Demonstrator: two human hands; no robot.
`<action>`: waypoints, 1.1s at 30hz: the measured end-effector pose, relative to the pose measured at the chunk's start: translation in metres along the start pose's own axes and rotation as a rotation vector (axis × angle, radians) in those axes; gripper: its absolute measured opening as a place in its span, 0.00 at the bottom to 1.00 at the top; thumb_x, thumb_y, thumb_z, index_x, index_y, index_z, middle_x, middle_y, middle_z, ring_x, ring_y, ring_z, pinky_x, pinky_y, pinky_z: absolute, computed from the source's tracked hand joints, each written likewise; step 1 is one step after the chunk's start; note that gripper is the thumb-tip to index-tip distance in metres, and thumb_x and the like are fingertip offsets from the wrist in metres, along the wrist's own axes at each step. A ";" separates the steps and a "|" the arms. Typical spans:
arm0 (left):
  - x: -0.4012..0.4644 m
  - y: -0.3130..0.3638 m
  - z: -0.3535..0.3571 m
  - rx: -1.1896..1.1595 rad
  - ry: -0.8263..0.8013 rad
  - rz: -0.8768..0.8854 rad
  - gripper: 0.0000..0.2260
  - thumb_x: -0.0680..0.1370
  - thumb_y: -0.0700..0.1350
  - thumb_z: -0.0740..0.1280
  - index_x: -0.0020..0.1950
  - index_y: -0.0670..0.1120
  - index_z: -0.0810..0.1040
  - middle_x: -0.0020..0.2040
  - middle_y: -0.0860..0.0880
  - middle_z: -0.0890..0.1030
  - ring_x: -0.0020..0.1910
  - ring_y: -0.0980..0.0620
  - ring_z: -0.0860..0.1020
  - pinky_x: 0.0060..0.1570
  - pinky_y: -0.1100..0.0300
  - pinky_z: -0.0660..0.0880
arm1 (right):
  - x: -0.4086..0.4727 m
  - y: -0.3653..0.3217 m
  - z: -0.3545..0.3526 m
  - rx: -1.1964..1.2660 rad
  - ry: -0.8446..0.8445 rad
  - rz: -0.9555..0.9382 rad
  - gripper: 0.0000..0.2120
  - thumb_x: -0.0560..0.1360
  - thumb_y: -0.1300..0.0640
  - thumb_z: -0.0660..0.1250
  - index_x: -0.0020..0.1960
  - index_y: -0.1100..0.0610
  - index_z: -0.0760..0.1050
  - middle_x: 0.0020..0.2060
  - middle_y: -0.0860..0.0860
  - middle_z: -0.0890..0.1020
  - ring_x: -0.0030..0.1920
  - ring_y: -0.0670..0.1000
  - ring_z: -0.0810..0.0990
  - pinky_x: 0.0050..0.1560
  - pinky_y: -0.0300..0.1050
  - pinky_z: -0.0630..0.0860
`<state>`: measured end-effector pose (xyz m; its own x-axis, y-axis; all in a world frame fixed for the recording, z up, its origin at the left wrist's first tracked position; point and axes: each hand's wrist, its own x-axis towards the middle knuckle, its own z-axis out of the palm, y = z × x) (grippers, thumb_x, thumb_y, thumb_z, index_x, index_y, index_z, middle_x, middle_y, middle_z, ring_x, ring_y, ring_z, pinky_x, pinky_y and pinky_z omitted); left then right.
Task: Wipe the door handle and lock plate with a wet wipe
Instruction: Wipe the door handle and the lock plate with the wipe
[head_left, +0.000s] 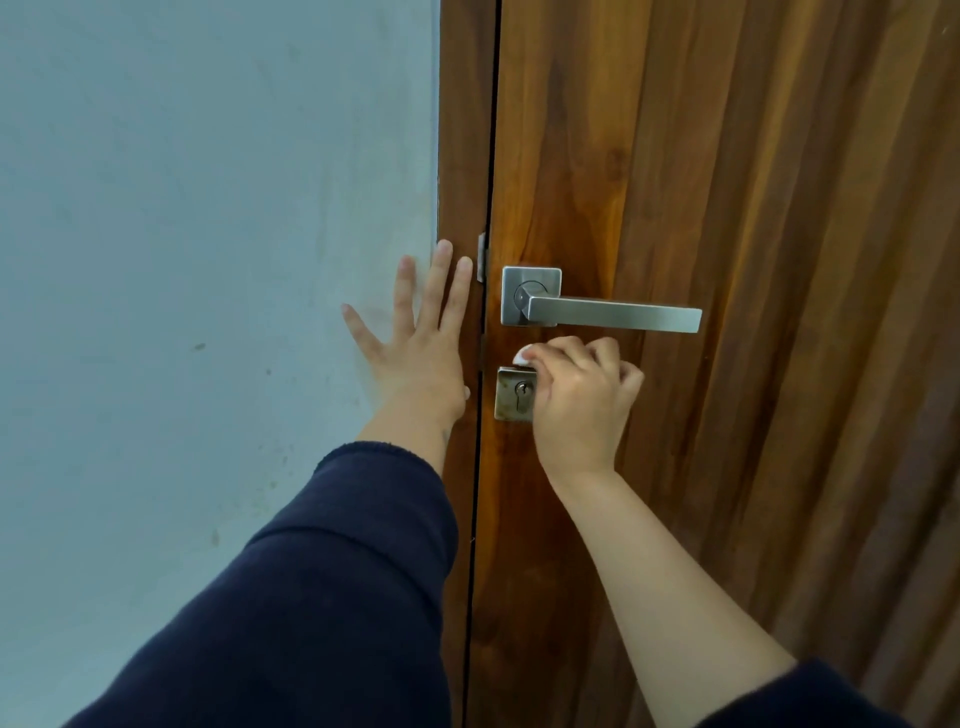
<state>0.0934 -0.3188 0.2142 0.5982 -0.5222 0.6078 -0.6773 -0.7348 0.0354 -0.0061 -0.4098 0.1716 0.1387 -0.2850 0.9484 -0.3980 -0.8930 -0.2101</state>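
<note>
The right hand (582, 395) pinches a wet wipe (521, 356) against the top edge of the lock plate (511, 397), just below the door handle (613, 313). The left hand (421, 343), fingers spread flat, braces on the wall (208, 260). With such a small wad, the plate's lower part may get missed.

My right hand (582, 395) is covering the right part of the lock plate (511, 393) and hiding nearly all of the wet wipe (521, 356), only a white corner showing. The bottom edge is cutting off both my sleeves.
</note>
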 end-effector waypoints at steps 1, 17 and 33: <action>0.001 0.000 0.001 0.001 0.009 -0.003 0.61 0.72 0.50 0.74 0.62 0.54 0.14 0.68 0.53 0.18 0.73 0.44 0.26 0.67 0.29 0.40 | 0.001 0.001 -0.001 -0.003 0.011 0.022 0.13 0.76 0.55 0.59 0.49 0.52 0.83 0.47 0.49 0.83 0.52 0.55 0.75 0.51 0.53 0.65; -0.001 -0.002 0.001 0.036 0.033 0.027 0.59 0.70 0.57 0.74 0.71 0.53 0.21 0.72 0.52 0.22 0.74 0.44 0.28 0.68 0.30 0.41 | -0.002 -0.013 0.006 -0.070 -0.015 -0.178 0.07 0.76 0.58 0.66 0.49 0.53 0.83 0.46 0.50 0.84 0.52 0.55 0.78 0.53 0.52 0.66; -0.005 -0.009 0.008 -0.022 0.015 0.020 0.55 0.73 0.58 0.71 0.71 0.53 0.21 0.68 0.54 0.19 0.73 0.43 0.27 0.68 0.33 0.37 | -0.020 -0.003 0.004 -0.030 0.034 -0.228 0.11 0.77 0.57 0.62 0.52 0.58 0.83 0.44 0.53 0.85 0.45 0.53 0.80 0.39 0.45 0.70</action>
<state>0.1002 -0.3130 0.2049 0.5782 -0.5300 0.6203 -0.6983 -0.7147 0.0402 -0.0041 -0.4022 0.1522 0.1974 -0.0644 0.9782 -0.3865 -0.9221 0.0173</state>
